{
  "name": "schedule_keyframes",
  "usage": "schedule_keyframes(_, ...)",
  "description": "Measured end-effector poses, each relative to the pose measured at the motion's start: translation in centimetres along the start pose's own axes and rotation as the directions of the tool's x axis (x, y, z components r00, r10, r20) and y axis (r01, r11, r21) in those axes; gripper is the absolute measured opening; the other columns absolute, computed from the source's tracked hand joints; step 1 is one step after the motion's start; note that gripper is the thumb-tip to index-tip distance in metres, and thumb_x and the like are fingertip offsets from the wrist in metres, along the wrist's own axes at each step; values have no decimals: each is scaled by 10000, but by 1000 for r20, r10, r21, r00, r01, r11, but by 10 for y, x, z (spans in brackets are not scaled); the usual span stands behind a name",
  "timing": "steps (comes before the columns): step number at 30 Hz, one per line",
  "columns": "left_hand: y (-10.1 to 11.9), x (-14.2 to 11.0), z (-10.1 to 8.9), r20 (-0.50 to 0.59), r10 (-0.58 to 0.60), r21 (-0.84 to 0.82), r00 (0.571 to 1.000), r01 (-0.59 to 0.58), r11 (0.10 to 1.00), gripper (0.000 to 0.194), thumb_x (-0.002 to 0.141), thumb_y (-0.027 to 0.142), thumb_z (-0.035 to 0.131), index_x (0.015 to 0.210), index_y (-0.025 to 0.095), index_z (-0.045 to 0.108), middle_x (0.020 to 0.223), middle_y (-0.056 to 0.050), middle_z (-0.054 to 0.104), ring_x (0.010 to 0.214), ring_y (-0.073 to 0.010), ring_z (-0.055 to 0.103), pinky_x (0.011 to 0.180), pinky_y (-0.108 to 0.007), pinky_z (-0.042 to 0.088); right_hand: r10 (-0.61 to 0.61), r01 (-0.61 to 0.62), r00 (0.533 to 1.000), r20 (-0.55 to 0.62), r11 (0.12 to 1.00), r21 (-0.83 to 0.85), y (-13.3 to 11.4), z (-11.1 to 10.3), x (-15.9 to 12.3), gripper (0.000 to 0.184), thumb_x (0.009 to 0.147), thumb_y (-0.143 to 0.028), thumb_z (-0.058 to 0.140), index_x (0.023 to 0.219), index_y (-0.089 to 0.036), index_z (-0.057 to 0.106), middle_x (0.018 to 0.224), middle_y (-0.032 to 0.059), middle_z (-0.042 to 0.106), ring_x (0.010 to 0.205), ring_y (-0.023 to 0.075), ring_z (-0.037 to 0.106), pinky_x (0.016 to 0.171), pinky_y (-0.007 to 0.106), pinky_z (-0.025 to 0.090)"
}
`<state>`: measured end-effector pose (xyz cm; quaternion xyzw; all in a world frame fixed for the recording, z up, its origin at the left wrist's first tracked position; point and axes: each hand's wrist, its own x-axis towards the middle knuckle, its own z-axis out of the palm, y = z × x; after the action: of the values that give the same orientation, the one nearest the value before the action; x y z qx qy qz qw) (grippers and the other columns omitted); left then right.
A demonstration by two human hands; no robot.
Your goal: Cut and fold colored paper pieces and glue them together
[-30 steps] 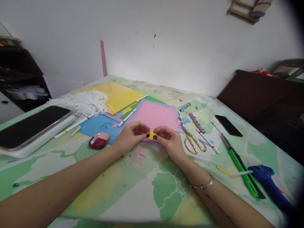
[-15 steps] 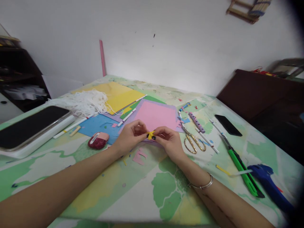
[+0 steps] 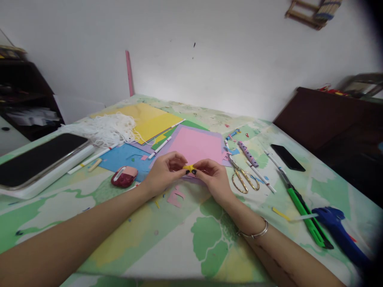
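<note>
A small yellow paper piece (image 3: 189, 168) is pinched between my two hands above the near edge of the paper stack. My left hand (image 3: 164, 170) grips its left side with thumb and fingers, and my right hand (image 3: 213, 175) grips the right side the same way. The fingers cover much of the piece, so its full shape is hard to make out. Beneath and beyond the hands lies a pink sheet (image 3: 197, 143) on a purple sheet. Pink paper scraps (image 3: 176, 197) rest on the tablecloth just in front. Gold-handled scissors (image 3: 245, 180) lie to the right of my right hand.
At right are a green box cutter (image 3: 308, 219), a blue glue gun (image 3: 338, 227) and a black phone (image 3: 287, 158). To the left are a maroon case (image 3: 124, 177), a large dark-screened device (image 3: 44, 159), white string (image 3: 107, 128), and yellow (image 3: 158, 123) and blue sheets (image 3: 119, 161).
Both hands keep hold of the yellow paper piece and have barely moved. The piece has turned in the fingers, and the left fingertips have shifted slightly on it.
</note>
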<state>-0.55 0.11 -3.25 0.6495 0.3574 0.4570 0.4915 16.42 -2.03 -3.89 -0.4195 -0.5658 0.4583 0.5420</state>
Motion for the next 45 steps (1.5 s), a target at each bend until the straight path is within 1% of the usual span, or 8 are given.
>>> schedule_keyframes(3, 1, 0, 0, -2, -23, -16, 1000, 23, 1000, 263, 677, 223, 709, 888, 174, 560, 756, -11, 674, 730, -155, 657, 708, -281, 515, -5, 4, 999, 37, 1000, 18, 0, 0, 0, 159, 664, -188, 679, 818, -203, 643, 770, 9, 662, 740, 147, 619, 729, 294, 490)
schedule_keyframes(9, 2, 0, 2, 8, -33, -51, 999, 33, 998, 256, 662, 223, 716, 859, 173, 561, 743, -10, 686, 719, -154, 662, 687, -271, 521, 14, -17, 998, 54, 998, 64, 1, -1, 0, 296, 665, -187, 676, 952, -226, 612, 748, -15, 655, 703, 127, 609, 712, 281, 489)
schedule_keyframes(15, 3, -1, 0, 3, -63, -59, 998, 63, 996, 253, 668, 227, 721, 860, 173, 565, 754, -18, 701, 737, -165, 678, 709, -279, 528, 20, -23, 999, 36, 997, 68, -1, 0, 0, 276, 667, -181, 674, 931, -217, 601, 750, -4, 655, 715, 139, 620, 720, 291, 496)
schedule_keyframes(21, 1, 0, -1, 40, -44, -120, 998, 48, 992, 172, 714, 230, 682, 838, 167, 581, 758, -30, 715, 726, -179, 690, 712, -300, 538, 22, -21, 1000, -7, 994, 110, -2, 1, -1, 144, 686, -228, 667, 808, -216, 592, 723, -22, 647, 628, 118, 613, 662, 277, 509)
schedule_keyframes(26, 1, 2, -2, -3, 4, -52, 1000, -4, 999, 69, 707, 199, 656, 761, 157, 649, 772, -26, 699, 734, -159, 664, 735, -281, 528, 8, -6, 999, -31, 998, 66, -2, 0, 0, 85, 673, -216, 661, 752, -205, 630, 736, -4, 662, 649, 130, 616, 669, 286, 516)
schedule_keyframes(32, 2, 1, 0, 18, 2, -67, 1000, 0, 998, 188, 643, 190, 722, 804, 139, 641, 804, -36, 672, 778, -163, 643, 758, -292, 517, -27, 26, 1000, -7, 999, -43, -1, 1, -1, 145, 636, -160, 682, 770, -198, 642, 794, 14, 653, 723, 137, 597, 689, 284, 503)
schedule_keyframes(38, 5, -1, 5, -20, 34, 33, 999, -34, 999, 135, 676, 204, 691, 782, 142, 635, 772, -38, 659, 751, -163, 626, 735, -298, 509, -28, 28, 1000, -12, 999, -35, 1, 2, -1, 94, 694, -233, 672, 776, -200, 641, 790, 13, 646, 743, 140, 598, 710, 281, 492)
schedule_keyframes(45, 8, -1, 6, -55, -35, -104, 998, 29, 994, 133, 661, 205, 699, 768, 139, 657, 764, -30, 667, 752, -160, 624, 732, -278, 496, 13, -11, 1000, -26, 997, 71, 1, 3, -2, 113, 699, -260, 695, 768, -192, 639, 761, 2, 638, 709, 126, 590, 688, 263, 484)
